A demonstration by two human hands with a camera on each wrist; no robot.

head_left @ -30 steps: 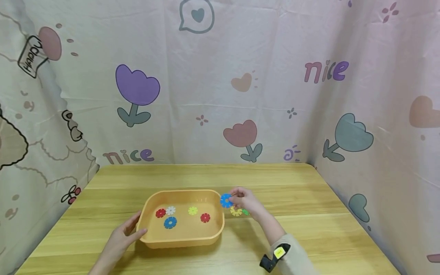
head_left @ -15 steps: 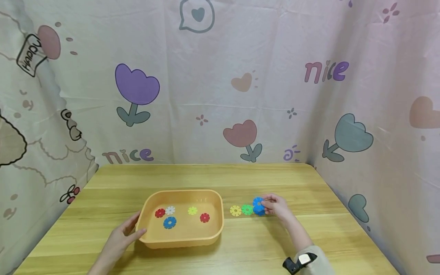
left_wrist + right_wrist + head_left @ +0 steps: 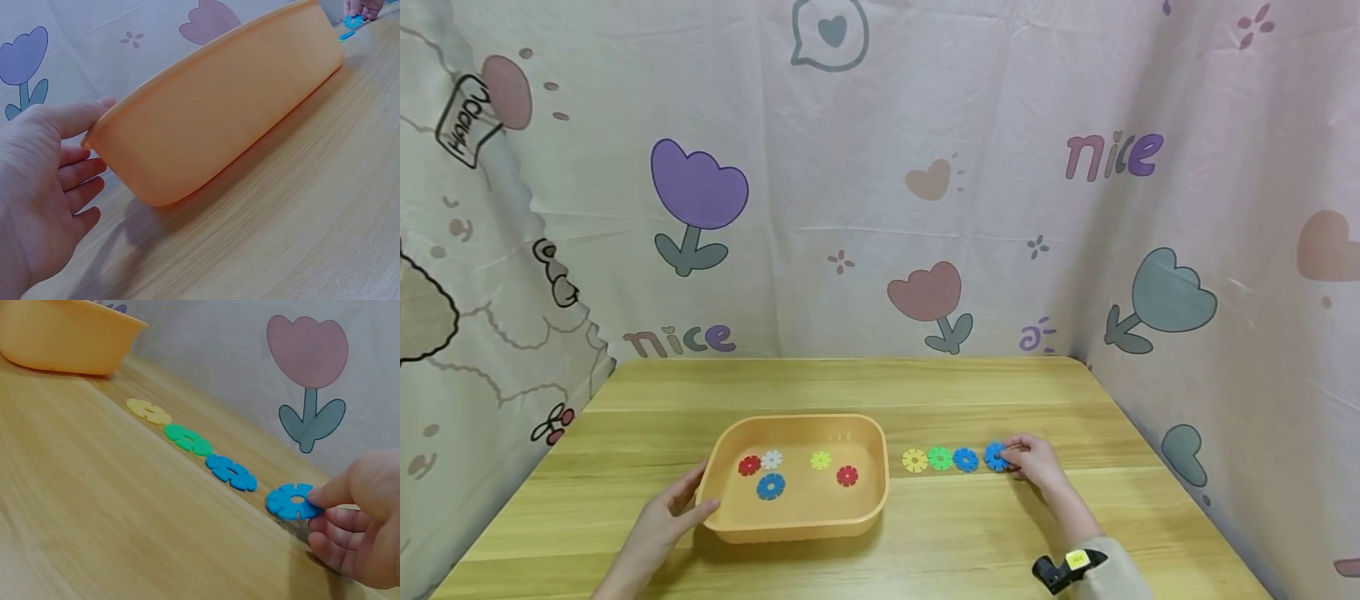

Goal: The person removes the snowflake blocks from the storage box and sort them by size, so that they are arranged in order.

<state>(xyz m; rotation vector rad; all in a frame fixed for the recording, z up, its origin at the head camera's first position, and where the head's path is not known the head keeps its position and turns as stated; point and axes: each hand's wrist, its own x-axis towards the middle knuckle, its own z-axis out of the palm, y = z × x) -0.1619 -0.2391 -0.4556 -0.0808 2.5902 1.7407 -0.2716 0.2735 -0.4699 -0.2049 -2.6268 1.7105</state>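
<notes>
The blue notched disc (image 3: 996, 457) sits right of the lower centre in the head view, pinched at its right edge between the thumb and fingers of the right hand (image 3: 1036, 462); whether it touches the wooden table (image 3: 940, 550) I cannot tell. It looks like thin, stiff plastic, probably light and a little slippery when flat, so the rim is the sensible hold (the notches should help the fingertips).

Left of it, with a small gap, runs a row: another blue disc (image 3: 231, 472), a green disc (image 3: 188, 439) and a yellow disc (image 3: 149, 411), edge to edge or nearly so.

Farther left, below the frame's centre, stands the orange tub (image 3: 797, 529), holding five more discs: two red, one white, one blue, one pale yellow. The left hand (image 3: 44, 181) grips its left end, thumb over the rim, fingers outside. A printed curtain (image 3: 850, 183) fills the upper frame.
</notes>
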